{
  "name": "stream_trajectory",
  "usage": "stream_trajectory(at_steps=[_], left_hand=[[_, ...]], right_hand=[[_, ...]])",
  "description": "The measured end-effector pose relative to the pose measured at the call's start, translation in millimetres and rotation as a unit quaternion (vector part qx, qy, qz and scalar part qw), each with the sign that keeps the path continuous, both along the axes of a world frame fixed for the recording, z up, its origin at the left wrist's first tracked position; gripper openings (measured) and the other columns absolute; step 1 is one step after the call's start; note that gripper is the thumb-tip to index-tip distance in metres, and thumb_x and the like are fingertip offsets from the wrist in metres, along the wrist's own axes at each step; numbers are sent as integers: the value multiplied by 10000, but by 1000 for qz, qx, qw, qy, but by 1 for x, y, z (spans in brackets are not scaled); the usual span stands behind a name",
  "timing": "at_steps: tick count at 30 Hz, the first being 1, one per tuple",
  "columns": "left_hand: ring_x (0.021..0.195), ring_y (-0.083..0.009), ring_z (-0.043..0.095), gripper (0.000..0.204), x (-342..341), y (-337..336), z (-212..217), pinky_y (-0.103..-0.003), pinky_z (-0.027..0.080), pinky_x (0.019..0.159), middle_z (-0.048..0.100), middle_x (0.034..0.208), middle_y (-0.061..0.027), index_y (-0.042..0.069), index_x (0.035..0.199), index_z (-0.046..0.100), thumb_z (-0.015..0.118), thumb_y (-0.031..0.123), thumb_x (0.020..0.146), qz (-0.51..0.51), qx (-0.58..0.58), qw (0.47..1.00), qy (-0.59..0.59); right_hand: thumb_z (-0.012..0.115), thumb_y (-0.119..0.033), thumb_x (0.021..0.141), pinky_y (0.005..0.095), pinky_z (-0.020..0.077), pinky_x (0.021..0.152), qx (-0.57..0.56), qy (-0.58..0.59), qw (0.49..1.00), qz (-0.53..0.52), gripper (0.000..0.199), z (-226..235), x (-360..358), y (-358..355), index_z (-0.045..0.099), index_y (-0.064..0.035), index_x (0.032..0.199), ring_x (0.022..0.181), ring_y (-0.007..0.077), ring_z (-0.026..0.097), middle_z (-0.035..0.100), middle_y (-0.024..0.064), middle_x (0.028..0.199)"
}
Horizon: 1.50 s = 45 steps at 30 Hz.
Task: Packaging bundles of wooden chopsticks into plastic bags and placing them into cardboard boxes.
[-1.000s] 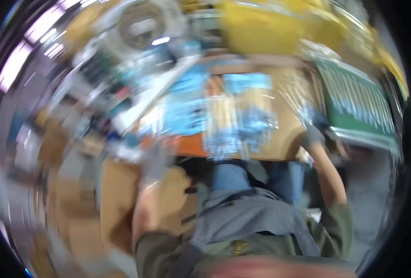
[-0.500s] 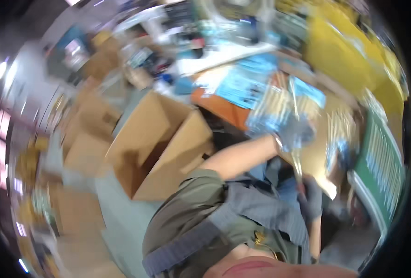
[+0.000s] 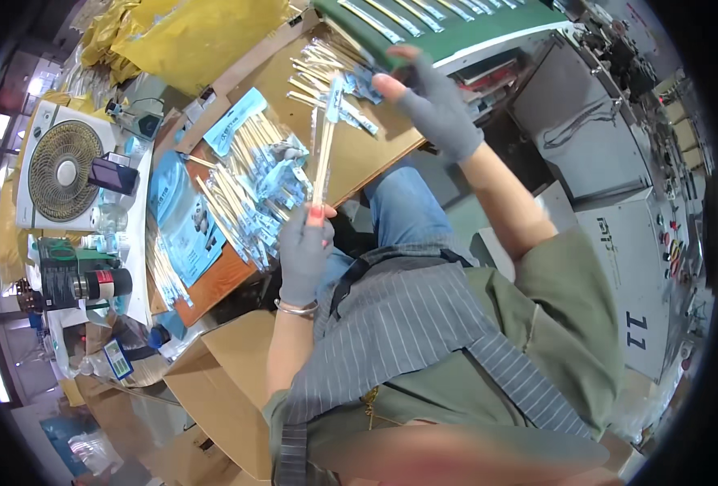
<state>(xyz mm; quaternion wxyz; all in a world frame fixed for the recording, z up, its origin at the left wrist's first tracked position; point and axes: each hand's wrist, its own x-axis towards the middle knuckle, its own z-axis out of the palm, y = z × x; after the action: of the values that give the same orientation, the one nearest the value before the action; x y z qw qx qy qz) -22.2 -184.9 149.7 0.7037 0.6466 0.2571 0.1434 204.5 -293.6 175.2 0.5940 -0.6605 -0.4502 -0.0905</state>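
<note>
My left hand (image 3: 304, 253), in a grey fingerless glove, is closed round the lower end of a pair of wrapped wooden chopsticks (image 3: 323, 158). The clear sleeve has a blue tip and points up and away from me. My right hand (image 3: 436, 105), gloved alike, is raised with fingers apart and holds nothing. It hovers between a loose heap of wrapped chopsticks (image 3: 314, 77) and the green conveyor belt (image 3: 464, 34). A bigger pile of wrapped chopsticks (image 3: 233, 194) lies on the table beyond my left hand. Blue printed bags (image 3: 181, 231) lie beside that pile.
More wrapped chopsticks lie spaced along the belt. Yellow plastic sacks (image 3: 205, 36) stand behind the wooden table (image 3: 375, 158). To the left are a fan (image 3: 66, 172), a phone (image 3: 113, 174) and a dark flask (image 3: 104, 283). An open cardboard box (image 3: 221, 397) stands by my left elbow; grey machine cabinets (image 3: 626, 267) stand at right.
The view has swung round to the right, bringing the belt to the top. My right hand, earlier low near the chopsticks' end, is now raised, open and apart from them.
</note>
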Motion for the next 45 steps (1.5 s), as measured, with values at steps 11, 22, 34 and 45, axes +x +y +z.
stream_trajectory(at_steps=[11,22,34,45], left_hand=[[416,-36,286,233,10,-9,2,-195,197,375,355,571,34,72,889,497,451,286,970,85,-72,992,-61],[398,-34,255,238,-16,11,-10,-190,191,367,361,570,26,81,898,502,452,300,976,43,-154,983,-86],[397,-52,266,296,14,13,2,-206,244,341,374,616,20,104,853,453,422,372,974,-132,-344,900,-233],[397,-77,312,377,6,6,8,-217,256,383,416,595,-21,87,853,462,333,413,991,-54,-302,943,-127]], right_hand=[[579,-312,890,226,392,487,-13,306,930,205,313,-42,-100,40,572,-33,748,522,55,480,527,-3,647],[482,-250,928,222,375,477,100,27,993,-50,267,28,51,31,635,-45,852,544,50,462,517,-6,654],[511,-262,935,297,487,765,-85,607,704,358,298,-59,-50,45,549,-20,1106,834,137,595,627,80,915],[600,-360,865,186,315,433,-137,381,842,355,312,55,-24,67,651,-76,984,487,52,430,486,-40,637]])
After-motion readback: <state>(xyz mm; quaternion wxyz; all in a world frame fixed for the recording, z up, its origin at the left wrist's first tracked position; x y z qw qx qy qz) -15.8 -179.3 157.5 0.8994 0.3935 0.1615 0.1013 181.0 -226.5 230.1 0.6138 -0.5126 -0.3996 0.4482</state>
